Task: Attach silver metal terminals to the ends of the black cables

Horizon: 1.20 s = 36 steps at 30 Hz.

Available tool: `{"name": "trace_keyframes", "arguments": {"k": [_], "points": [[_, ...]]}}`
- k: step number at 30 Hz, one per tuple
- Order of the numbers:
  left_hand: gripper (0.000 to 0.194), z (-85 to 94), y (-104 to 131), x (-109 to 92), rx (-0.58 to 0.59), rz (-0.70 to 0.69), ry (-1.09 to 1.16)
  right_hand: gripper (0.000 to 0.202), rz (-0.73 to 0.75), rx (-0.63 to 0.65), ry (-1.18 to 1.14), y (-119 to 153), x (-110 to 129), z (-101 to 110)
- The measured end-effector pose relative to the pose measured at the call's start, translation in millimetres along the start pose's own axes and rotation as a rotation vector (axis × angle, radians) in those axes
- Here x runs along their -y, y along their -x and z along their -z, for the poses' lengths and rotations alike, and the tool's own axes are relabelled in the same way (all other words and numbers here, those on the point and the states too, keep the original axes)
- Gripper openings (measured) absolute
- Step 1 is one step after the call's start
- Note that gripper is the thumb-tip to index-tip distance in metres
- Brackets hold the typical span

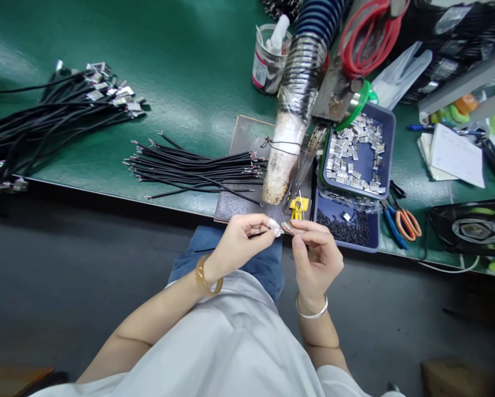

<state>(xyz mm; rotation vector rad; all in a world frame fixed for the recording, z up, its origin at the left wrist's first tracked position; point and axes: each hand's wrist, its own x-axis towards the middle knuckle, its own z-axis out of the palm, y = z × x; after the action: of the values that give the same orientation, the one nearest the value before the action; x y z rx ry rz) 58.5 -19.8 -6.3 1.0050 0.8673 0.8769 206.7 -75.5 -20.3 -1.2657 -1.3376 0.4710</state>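
My left hand (243, 242), with white tape on its fingertips, pinches a thin black cable whose tail shows at its left. My right hand (317, 256) is closed on a small silvery metal connector (287, 227), which meets the cable end between my fingertips. Fine detail of that joint is too small to tell. Just beyond the fingers stands a yellow clamp tool (298, 207). A bundle of short black cables (193, 168) with stripped ends lies on the bench to the left. Metal connectors fill a blue tray (390, 149) at the right.
A taped duct hose (292, 110) reaches down over the dark mat (241, 204). Small black parts lie in a lower tray (374, 231). Right of it are pliers (394, 225), papers (458, 157) and a fan (470, 230). Finished-looking cables (44, 121) lie far left; a cup (266, 69) stands behind.
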Motion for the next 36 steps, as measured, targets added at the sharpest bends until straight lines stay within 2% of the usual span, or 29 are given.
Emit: {"name": "trace_keyframes", "arguments": {"k": [3, 8, 15, 19, 30, 36], "points": [[0.012, 1.2, -1, 0, -0.006, 0.015, -0.025, 0.009, -0.026, -0.012, -0.009, -1, -2, 1], [0.011, 4.7, -4, 2, -0.055, -0.041, -0.080, 0.011, 0.042, -0.029, 0.032, -2, -8, -1], [0.016, 1.5, -9, 3, -0.071, -0.123, -0.137, 0.017, 0.307, 0.029, 0.346, -4, -14, -2], [0.016, -1.4, -11, 3, -0.108, -0.119, -0.194, 0.017, 0.401, 0.019, 0.431, -8, -16, -1], [0.013, -7.3, -13, -3, -0.186, -0.138, -0.208, 0.019, 0.436, -0.006, 0.411, -14, -18, -3], [0.015, -5.9, -11, -2, -0.171, -0.133, -0.216, 0.022, 0.460, 0.021, 0.429, -15, -16, -2]]}}
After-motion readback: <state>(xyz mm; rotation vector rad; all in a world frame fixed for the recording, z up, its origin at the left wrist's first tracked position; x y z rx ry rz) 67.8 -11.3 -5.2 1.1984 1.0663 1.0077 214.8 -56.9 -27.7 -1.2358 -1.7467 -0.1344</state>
